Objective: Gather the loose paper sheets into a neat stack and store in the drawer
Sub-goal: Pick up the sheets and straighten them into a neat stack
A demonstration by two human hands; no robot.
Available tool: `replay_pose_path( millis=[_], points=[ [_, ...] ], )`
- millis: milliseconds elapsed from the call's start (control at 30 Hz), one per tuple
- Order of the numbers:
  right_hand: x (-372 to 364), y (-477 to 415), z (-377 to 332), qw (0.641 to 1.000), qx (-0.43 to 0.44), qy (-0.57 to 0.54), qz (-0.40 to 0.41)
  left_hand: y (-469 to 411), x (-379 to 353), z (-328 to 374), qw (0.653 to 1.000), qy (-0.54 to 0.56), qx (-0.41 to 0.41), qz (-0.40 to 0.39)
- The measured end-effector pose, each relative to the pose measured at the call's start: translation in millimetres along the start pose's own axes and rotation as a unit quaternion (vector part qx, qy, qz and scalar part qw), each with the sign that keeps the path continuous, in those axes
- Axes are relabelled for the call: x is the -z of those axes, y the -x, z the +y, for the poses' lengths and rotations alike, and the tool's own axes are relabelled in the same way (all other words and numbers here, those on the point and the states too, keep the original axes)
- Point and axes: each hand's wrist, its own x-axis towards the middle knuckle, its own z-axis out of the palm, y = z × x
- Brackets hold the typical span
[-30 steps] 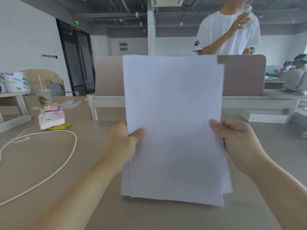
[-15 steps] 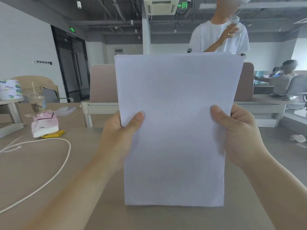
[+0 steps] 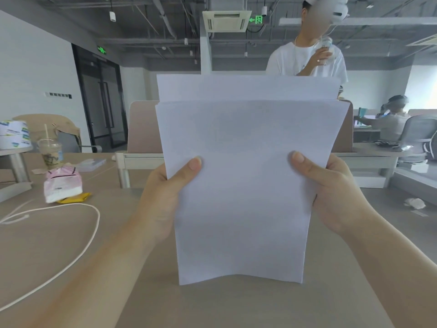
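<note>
I hold a stack of white paper sheets (image 3: 243, 185) upright in front of me, its bottom edge resting on the beige desk (image 3: 212, 304). My left hand (image 3: 165, 197) grips the left edge with the thumb on the front sheet. On the right edge, my right hand (image 3: 331, 192) grips the same way. The front sheets sit lower than the rear ones, whose top edge sticks up behind. The bottom edge bows slightly. No drawer is in view.
A white cord (image 3: 78, 245) loops across the desk at left. Beyond it lie a pink-and-white tissue pack (image 3: 62, 185), a yellow packet (image 3: 75, 198) and an iced drink cup (image 3: 50, 153). A person in a white shirt (image 3: 305, 60) stands behind the desk divider (image 3: 142, 126).
The stack rose closer to my view, then the front sheets slid down relative to the rear ones, leaving a stepped top edge. Both hands kept their grip on the side edges.
</note>
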Motion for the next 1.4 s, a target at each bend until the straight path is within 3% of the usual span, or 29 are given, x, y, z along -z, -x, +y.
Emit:
replay_pose_path(
  millis=[400, 600, 1033, 1167, 1300, 1400],
  points=[
    [-0.9, 0.2, 3.0, 1.000, 0.000, 0.008, 0.020, -2.7, -1.2, -0.1, 0.996, -0.043, -0.061, 0.055],
    [-3.8, 1.1, 8.5, 0.999, -0.024, 0.000, 0.032, -1.7, -5.1, -7.2, 0.999, 0.005, -0.013, 0.046],
    [1.3, -1.7, 13.4, 0.999, -0.029, 0.006, 0.031, -5.9, -0.6, -19.3, 0.999, 0.012, -0.021, 0.045],
    [-0.3, -2.8, 14.0, 0.999, -0.027, 0.008, 0.036, -9.2, -1.5, -24.9, 0.993, -0.067, -0.028, 0.093],
    [3.0, -5.5, 6.4, 0.998, -0.036, -0.002, 0.048, -15.0, -9.3, -18.9, 0.967, -0.204, -0.109, 0.110],
    [13.5, 0.3, -0.5, 0.998, -0.043, 0.010, 0.041, -16.3, -19.8, -13.9, 0.961, -0.222, -0.126, 0.110]
  ],
)
